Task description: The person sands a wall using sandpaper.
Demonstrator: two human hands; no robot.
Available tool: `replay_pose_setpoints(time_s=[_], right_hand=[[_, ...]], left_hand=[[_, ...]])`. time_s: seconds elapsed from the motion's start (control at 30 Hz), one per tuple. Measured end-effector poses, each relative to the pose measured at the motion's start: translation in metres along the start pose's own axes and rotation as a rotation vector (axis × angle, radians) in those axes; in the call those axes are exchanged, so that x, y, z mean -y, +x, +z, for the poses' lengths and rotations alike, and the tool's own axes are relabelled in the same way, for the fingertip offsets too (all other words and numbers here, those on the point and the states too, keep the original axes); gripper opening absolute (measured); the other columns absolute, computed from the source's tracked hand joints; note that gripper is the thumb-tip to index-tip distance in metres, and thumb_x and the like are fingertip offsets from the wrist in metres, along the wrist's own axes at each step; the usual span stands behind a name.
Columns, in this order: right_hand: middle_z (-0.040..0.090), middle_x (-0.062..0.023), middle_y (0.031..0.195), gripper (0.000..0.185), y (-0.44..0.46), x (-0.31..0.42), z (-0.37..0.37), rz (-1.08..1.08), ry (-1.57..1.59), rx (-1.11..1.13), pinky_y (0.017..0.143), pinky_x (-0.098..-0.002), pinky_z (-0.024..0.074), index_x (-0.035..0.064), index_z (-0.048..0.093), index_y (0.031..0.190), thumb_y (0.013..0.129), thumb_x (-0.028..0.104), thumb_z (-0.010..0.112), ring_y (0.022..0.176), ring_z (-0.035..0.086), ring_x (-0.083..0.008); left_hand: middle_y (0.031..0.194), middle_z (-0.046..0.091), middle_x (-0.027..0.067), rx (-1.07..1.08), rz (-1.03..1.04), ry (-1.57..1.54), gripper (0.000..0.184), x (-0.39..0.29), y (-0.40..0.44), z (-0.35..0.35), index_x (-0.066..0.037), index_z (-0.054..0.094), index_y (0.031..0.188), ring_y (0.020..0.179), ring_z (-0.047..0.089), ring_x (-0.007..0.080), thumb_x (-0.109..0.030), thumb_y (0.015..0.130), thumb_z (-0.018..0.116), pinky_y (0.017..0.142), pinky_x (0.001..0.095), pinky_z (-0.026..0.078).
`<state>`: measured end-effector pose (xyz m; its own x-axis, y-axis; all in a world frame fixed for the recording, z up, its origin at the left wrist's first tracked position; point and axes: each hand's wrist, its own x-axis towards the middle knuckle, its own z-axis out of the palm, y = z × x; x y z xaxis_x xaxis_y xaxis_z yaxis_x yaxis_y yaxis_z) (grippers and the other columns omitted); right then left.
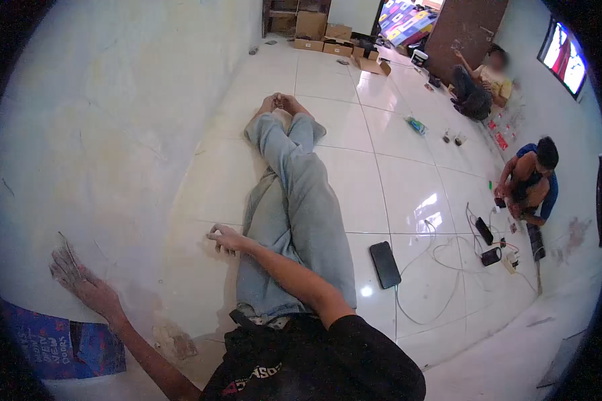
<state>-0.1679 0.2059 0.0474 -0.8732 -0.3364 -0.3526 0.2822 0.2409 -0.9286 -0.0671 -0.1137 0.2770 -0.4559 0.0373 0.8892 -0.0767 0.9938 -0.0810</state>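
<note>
Pale wall (114, 154) lies behind the spread, empty left hand (83, 282), a touching step seemingly calling for steady contact, with jeans (311, 207) beside the loosely parted, empty right hand (227, 239).

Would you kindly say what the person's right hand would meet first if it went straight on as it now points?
Probably the pale, stained wall on the left: the right hand points that way, over the glossy white tiled floor. The hand's height is unclear, so the floor might come first.

Blue sheet (67, 341): probably "NEW DOORS"
</note>
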Motion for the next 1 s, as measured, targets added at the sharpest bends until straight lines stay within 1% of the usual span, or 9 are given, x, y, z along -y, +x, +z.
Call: replay_pose_setpoints(time_s=[0.13, 0.37, 0.43, 0.53, 0.63, 0.7, 0.77, 0.9, 1.0], right_hand=[[0.066, -0.0112, 0.074, 0.047, 0.002, 0.0, -0.002, 0.002, -0.033, 0.04, 0.036, -0.0343, 0.0449, 0.0078, 0.05, 0.118, 0.094, 0.048, 0.055, 0.045, 0.057, -0.0185], [0.066, -0.0117, 0.076, 0.049, -0.003, 0.005, -0.003, 0.026, -0.07, 0.076, 0.037, -0.0349, 0.0469, 0.0044, 0.048, 0.123, 0.096, 0.045, 0.053, 0.047, 0.057, -0.0194], [0.066, -0.0115, 0.076, 0.049, -0.005, 0.008, -0.002, 0.025, -0.087, 0.07, 0.038, -0.0347, 0.0474, 0.0037, 0.048, 0.125, 0.096, 0.044, 0.053, 0.048, 0.058, -0.0194], [0.066, -0.0113, 0.078, 0.049, -0.01, 0.011, -0.003, 0.024, -0.089, 0.055, 0.041, -0.0358, 0.0492, 0.0036, 0.048, 0.126, 0.097, 0.043, 0.051, 0.051, 0.06, -0.0199], [0.067, -0.0119, 0.08, 0.048, -0.012, 0.009, -0.005, 0.04, -0.089, 0.037, 0.043, -0.0369, 0.0508, 0.0035, 0.048, 0.124, 0.096, 0.042, 0.052, 0.054, 0.061, -0.0204], [0.068, -0.0156, 0.08, 0.048, -0.005, 0.004, -0.002, 0.031, -0.081, 0.059, 0.045, -0.0424, 0.053, 0.0024, 0.047, 0.124, 0.094, 0.04, 0.054, 0.05, 0.061, -0.0263], [0.069, -0.0159, 0.081, 0.046, -0.005, 0.001, -0.002, 0.01, -0.094, 0.044, 0.046, -0.0431, 0.054, 0.0021, 0.048, 0.123, 0.095, 0.038, 0.054, 0.052, 0.063, -0.0277], [0.069, -0.0151, 0.079, 0.044, -0.002, 0.003, 0.0, 0.021, -0.119, 0.044, 0.046, -0.0426, 0.0544, 0.0024, 0.049, 0.121, 0.095, 0.037, 0.055, 0.055, 0.066, -0.0278], [0.069, -0.0148, 0.078, 0.045, -0.004, 0.003, -0.001, 0.013, -0.109, 0.051, 0.047, -0.0432, 0.0545, 0.0024, 0.049, 0.121, 0.094, 0.037, 0.056, 0.056, 0.066, -0.0278]], left_hand=[[0.156, 0.029, 0.0138, -0.037, -0.086, -0.182, 0.05, -0.007, 0.002, -0.007, -0.009, 0.034, 0.149, 0.146, 0.02, 0.0371, -0.031, 0.106, 0.022, 0.12, 0.0518, 0.012], [0.153, 0.034, 0.0157, -0.05, -0.088, -0.245, 0.052, -0.007, 0.002, -0.008, -0.007, 0.036, 0.148, 0.143, 0.027, 0.0393, -0.035, 0.106, 0.02, 0.119, 0.0526, 0.015], [0.148, 0.041, 0.0169, -0.067, -0.007, -0.124, 0.051, -0.009, 0.009, -0.014, -0.002, 0.038, 0.145, 0.137, 0.037, 0.0359, -0.031, 0.107, 0.019, 0.117, 0.0504, 0.025], [0.151, 0.037, 0.0189, -0.003, -0.055, -0.204, 0.054, 0.016, -0.002, 0.005, -0.005, 0.038, 0.146, 0.141, 0.032, 0.0385, -0.036, 0.106, 0.02, 0.118, 0.0515, 0.021], [0.15, 0.038, 0.0199, -0.071, -0.005, -0.232, 0.054, -0.02, 0.012, -0.019, -0.003, 0.039, 0.145, 0.14, 0.034, 0.0375, -0.036, 0.106, 0.018, 0.117, 0.0515, 0.022], [0.15, 0.039, 0.018, -0.082, -0.075, -0.193, 0.055, 0.001, -0.009, 0.007, -0.005, 0.039, 0.146, 0.138, 0.036, 0.038, -0.036, 0.106, 0.017, 0.116, 0.0524, 0.025], [0.15, 0.039, 0.0166, -0.207, 0.074, -0.065, 0.055, -0.019, 0.003, -0.011, -0.005, 0.039, 0.146, 0.137, 0.037, 0.0383, -0.035, 0.106, 0.016, 0.116, 0.0524, 0.026], [0.15, 0.041, 0.0117, -0.083, -0.02, -0.082, 0.054, -0.007, 0.004, -0.008, -0.007, 0.038, 0.146, 0.136, 0.039, 0.0368, -0.034, 0.107, 0.013, 0.115, 0.0517, 0.027], [0.151, 0.04, 0.0096, -0.094, 0.053, -0.16, 0.055, -0.024, 0.018, -0.023, -0.008, 0.038, 0.147, 0.136, 0.039, 0.0354, -0.035, 0.106, 0.013, 0.115, 0.0511, 0.026]])
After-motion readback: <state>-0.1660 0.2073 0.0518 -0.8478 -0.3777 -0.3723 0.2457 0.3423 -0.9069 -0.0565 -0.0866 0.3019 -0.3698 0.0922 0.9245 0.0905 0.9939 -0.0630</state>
